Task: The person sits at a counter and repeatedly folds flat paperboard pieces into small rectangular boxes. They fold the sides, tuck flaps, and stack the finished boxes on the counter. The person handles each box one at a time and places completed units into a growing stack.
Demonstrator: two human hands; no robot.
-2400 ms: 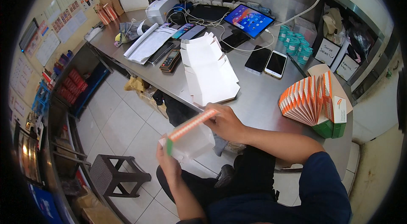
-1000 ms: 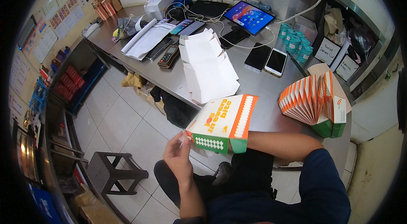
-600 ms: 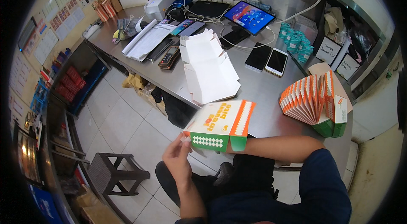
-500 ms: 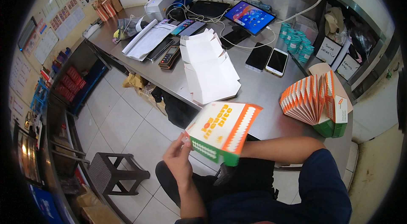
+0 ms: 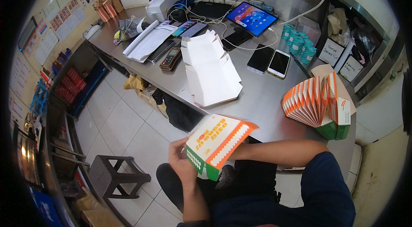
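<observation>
In front of my lap is a partly folded cardboard food carton (image 5: 223, 141), white with yellow lettering, orange and green edges and a white zigzag pattern. My left hand (image 5: 182, 161) grips its left edge, with the thumb side against the green panel. From the right, my right forearm (image 5: 281, 153) reaches in behind the carton, which hides that hand and its fingers. On the steel table just beyond lies a stack of flat white carton blanks (image 5: 209, 70), plain side up. Several folded cartons (image 5: 307, 102) in the same colours stand nested at the table's right end.
Two phones (image 5: 279, 63), a tablet (image 5: 252, 18) with a cable, and teal rolls (image 5: 296, 42) are on the table's far side. Further left are a handheld terminal (image 5: 171, 59), papers (image 5: 148, 40) and a white printer (image 5: 162, 6). A dark stool (image 5: 112, 175) stands on the tiled floor.
The carton has come down and slightly left, toward my lap, and tilted more. My left hand's fingers have shifted from its corner to behind its edge.
</observation>
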